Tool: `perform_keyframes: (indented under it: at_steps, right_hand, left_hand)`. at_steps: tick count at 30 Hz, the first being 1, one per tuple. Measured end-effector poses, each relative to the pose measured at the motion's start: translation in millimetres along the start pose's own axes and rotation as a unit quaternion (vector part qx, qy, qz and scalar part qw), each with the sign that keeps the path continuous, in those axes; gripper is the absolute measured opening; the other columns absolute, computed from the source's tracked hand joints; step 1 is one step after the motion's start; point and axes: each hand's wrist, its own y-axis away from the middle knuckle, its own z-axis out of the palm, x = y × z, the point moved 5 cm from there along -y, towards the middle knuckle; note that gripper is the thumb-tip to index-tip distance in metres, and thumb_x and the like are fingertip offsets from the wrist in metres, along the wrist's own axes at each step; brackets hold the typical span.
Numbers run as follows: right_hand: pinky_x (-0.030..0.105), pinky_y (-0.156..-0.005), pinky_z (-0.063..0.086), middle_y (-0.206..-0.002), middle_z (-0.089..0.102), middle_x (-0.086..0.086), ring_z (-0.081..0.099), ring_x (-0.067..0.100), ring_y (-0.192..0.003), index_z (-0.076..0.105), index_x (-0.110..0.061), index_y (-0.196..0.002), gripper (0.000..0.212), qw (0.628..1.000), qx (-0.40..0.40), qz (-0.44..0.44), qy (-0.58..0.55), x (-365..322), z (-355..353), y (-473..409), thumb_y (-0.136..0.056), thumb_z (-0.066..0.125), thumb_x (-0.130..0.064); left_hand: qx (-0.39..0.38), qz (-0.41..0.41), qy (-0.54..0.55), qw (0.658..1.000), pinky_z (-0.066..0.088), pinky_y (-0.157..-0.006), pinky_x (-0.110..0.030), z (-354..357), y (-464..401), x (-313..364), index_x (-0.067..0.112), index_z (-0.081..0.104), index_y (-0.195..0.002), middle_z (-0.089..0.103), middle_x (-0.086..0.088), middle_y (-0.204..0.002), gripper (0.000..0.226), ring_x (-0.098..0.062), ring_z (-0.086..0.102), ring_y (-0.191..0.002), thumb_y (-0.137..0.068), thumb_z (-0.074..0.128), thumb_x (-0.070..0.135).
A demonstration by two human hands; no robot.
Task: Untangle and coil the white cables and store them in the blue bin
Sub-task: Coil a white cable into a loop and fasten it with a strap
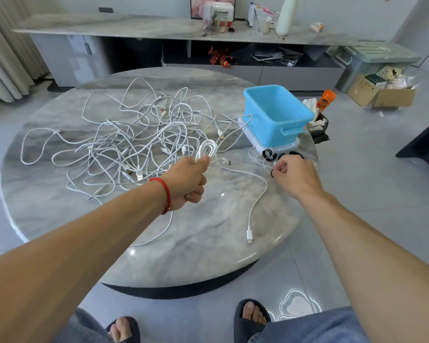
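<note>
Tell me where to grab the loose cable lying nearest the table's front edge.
Take the loose cable just behind its plug, pinching the thin cord from above. That end lies flat on bare table, apart from the tangle, so nothing crowds the fingers. Its far end runs up toward the left hand, which holds the coil.

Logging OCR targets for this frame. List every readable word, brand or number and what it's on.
"Panasonic", partly hidden: white box on the far counter.
Orange tube behind the blue bin: dark print, too blurred to read.
Small packet on the counter: too small to read.
Blue bin, white cables and cardboard box: no text visible.
</note>
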Motion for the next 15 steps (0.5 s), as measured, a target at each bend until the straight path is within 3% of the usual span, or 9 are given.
perform_keyframes:
  at_steps: [3, 7, 11, 15]
  right_hand:
    - [0.041, -0.079, 0.055, -0.106, 0.071, 0.005, 0.064, 0.031, -0.101, 0.071, -0.026, -0.097, 0.005, 0.997, 0.02, -0.034, 0.06, -1.8, 3.0, -2.0, -0.093, 0.069, -0.022]
    - [0.042, -0.085, 0.049, -0.121, 0.063, 0.007, 0.062, 0.033, -0.109, 0.067, -0.017, -0.119, 0.023, 0.984, 0.026, -0.11, 0.135, -19.1, 15.2, -10.2, -0.098, 0.065, -0.026]
    - [0.04, -0.079, 0.048, -0.113, 0.064, 0.008, 0.066, 0.035, -0.1, 0.07, -0.014, -0.104, 0.017, 0.971, 0.04, -0.104, 0.213, -25.8, 28.8, -22.9, -0.1, 0.063, -0.029]
    - [0.039, -0.068, 0.047, -0.101, 0.061, 0.009, 0.064, 0.037, -0.087, 0.072, -0.012, -0.092, 0.015, 0.974, 0.07, -0.119, 0.18, -28.6, 27.4, -23.4, -0.099, 0.06, -0.019]
  left_hand:
    - [-0.01, -0.005, 0.009, 1.0, 0.019, -0.036, -0.017, -1.0, 4.2, -0.5, 0.02, 0.03, -0.081, 0.021, 0.003, -0.061, 0.034, -0.01, 0.016, -0.044, -0.107, 0.041, 0.039]
    - [-0.019, -0.003, 0.011, 1.0, 0.018, -0.038, -0.017, 1.2, 7.6, 1.8, 0.022, 0.028, -0.083, 0.019, 0.002, -0.064, 0.033, -0.011, 0.016, -0.047, -0.107, 0.042, 0.04]
    - [-0.019, -0.002, 0.004, 1.0, 0.018, -0.039, -0.019, 0.3, 10.1, 1.8, 0.021, 0.029, -0.085, 0.02, 0.001, -0.067, 0.032, -0.012, 0.017, -0.05, -0.107, 0.042, 0.041]
    - [-0.024, 0.004, -0.001, 1.0, 0.02, -0.039, -0.02, 0.2, 12.6, 0.7, 0.022, 0.027, -0.081, 0.019, 0.003, -0.063, 0.035, -0.012, 0.017, -0.049, -0.107, 0.041, 0.041]
